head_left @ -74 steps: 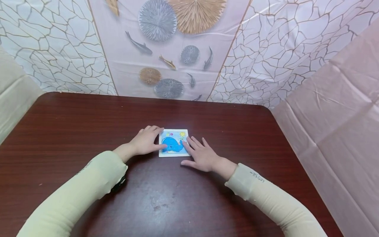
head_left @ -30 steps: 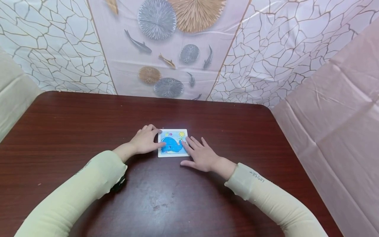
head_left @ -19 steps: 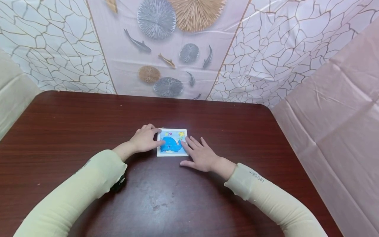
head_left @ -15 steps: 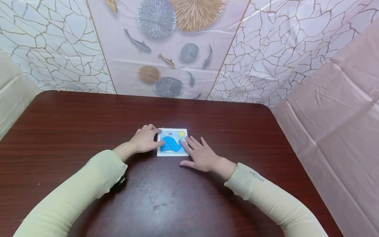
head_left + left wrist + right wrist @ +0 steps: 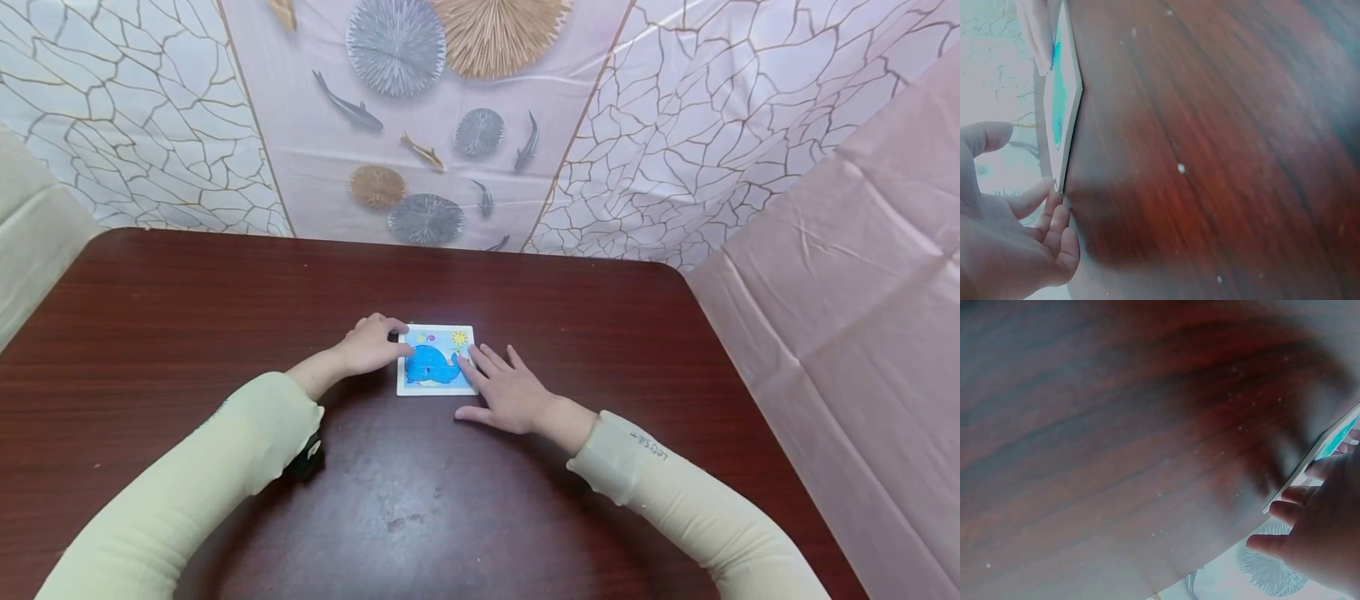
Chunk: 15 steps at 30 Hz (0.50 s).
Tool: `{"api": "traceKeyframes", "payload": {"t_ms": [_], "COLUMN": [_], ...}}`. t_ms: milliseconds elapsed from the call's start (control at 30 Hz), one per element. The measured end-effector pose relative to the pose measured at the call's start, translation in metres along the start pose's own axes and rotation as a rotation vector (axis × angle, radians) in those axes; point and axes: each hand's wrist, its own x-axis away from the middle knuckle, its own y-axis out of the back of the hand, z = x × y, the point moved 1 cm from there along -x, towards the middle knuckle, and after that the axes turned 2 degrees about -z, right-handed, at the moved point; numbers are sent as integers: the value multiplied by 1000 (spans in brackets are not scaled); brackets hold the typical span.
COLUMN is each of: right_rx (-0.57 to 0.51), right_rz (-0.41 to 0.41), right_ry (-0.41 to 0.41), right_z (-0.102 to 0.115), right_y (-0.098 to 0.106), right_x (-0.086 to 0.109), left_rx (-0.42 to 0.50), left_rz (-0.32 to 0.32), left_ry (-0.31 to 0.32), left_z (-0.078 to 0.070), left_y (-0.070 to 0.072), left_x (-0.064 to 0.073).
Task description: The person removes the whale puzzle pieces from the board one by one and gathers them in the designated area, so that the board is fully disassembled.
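A flat square whale puzzle board (image 5: 435,375) with a pale frame lies at the middle of the table. Thin lines cross its picture of a blue whale and a yellow sun. My left hand (image 5: 370,346) is at the board's left side; in the left wrist view its forefinger touches the corner. There the left thumb (image 5: 991,135) stands apart from the frame, and the other fingers are loosely bent. On the right, my right hand (image 5: 512,395) lies with spread, straight fingers, some of them over the board's right edge. Its thumb points left, off the board.
The dark reddish-brown wooden table (image 5: 420,517) has a few worn spots near its front. Behind it hangs a patterned cloth (image 5: 300,167) with fish and round motifs. A plain pinkish cloth (image 5: 847,317) closes the right side. A dark object (image 5: 306,458) shows under the left cuff.
The board has shifted slightly left. My left thumb has lifted from the board's face, and the left hand has turned a little. My right hand stays nearly still.
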Motion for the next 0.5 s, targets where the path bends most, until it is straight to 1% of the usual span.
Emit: {"api": "traceKeyframes", "payload": {"t_ms": [167, 400, 500], "right_rx": [2, 6, 5], "right_rz": [0, 6, 6], "right_ry": [2, 3, 3], "right_z": [0, 0, 0], "right_y": [0, 1, 1], "right_x": [0, 0, 0], "left_rx": [90, 173, 201], "left_rz": [22, 9, 14], "left_ry": [36, 27, 30], "left_z": [0, -3, -2], "left_y": [0, 4, 3], "left_x": [-1, -1, -2]}}
